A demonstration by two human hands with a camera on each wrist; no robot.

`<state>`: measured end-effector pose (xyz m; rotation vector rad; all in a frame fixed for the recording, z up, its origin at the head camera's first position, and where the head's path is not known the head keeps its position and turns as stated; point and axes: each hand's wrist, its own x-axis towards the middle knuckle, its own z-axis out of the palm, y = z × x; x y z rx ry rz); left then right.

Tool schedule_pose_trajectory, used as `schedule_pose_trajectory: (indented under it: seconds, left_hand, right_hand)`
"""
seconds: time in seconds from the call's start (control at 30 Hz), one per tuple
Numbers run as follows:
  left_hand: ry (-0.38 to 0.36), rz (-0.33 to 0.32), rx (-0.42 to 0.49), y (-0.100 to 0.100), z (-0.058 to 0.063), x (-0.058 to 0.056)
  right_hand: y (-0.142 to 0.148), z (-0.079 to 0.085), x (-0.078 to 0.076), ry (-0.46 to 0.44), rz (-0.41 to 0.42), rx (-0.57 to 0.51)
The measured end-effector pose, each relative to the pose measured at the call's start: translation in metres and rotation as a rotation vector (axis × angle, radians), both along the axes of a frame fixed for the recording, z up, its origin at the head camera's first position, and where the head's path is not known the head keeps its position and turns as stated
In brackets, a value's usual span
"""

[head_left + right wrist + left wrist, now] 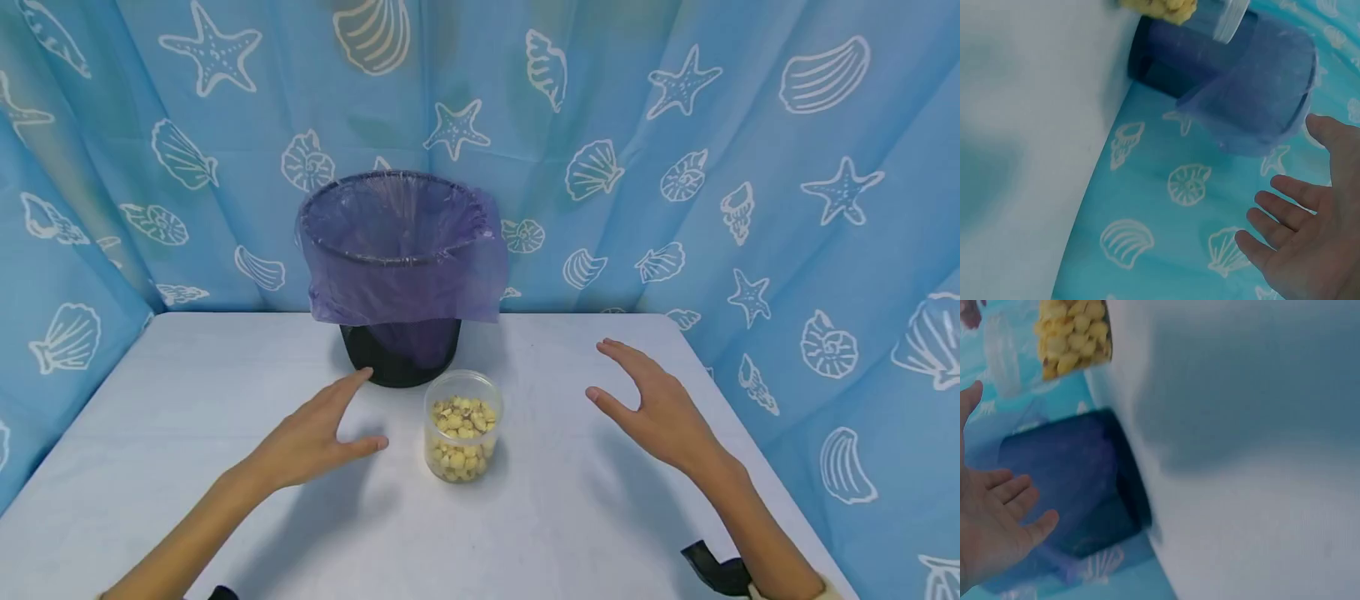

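Note:
A clear plastic jar stands upright on the table, partly filled with pale yellow, popcorn-like pieces. Its top looks uncovered. To its left my left hand hovers over the table, thumb spread from the fingers, holding nothing. My right hand is raised farther off on the jar's right, also with fingers extended and bare. Behind the jar stands a black bin lined with a translucent purple bag folded over its rim. Both wrist views show the palms apart from the jar and bin.
The white-covered table meets a blue curtain printed with shells and starfish at the back and sides. A black strap shows at the right wrist. The bin stands near the table's back edge.

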<state>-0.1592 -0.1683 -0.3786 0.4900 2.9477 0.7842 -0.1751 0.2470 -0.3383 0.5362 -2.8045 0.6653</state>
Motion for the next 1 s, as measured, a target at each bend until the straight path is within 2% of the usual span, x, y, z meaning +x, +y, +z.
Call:
schedule_pose_trajectory:
  seconds: [0.13,0.27,0.47,0.67,0.83,1.0]
  left_hand:
    - [-0.068,-0.028,0.079,0.017,-0.012,-0.001]
    - [-0.128,-0.045,0.208,0.036,-0.025,-0.003]
    - [-0.138,-0.085,0.421,0.060,-0.046,-0.012]
    - [-0.183,-0.138,0.616,0.077,-0.063,-0.022]
    - [-0.190,-0.145,0.698,0.085,-0.072,-0.027]
    - [-0.218,-0.152,0.727,0.088,-0.072,-0.029]
  right_hand:
    - [-0.015,-0.002,0.002,-0.012,0.030,-0.035]
    - [-0.031,-0.006,0.001,-0.043,0.070,-0.055]
    - [-0.060,-0.010,-0.003,-0.104,0.155,-0.119]
    - [-0.090,-0.018,-0.008,-0.185,0.208,-0.131]
    - [-0.110,-0.029,-0.014,-0.233,0.286,-0.171]
    - [-0.119,-0.038,-0.022,-0.268,0.361,-0.154]
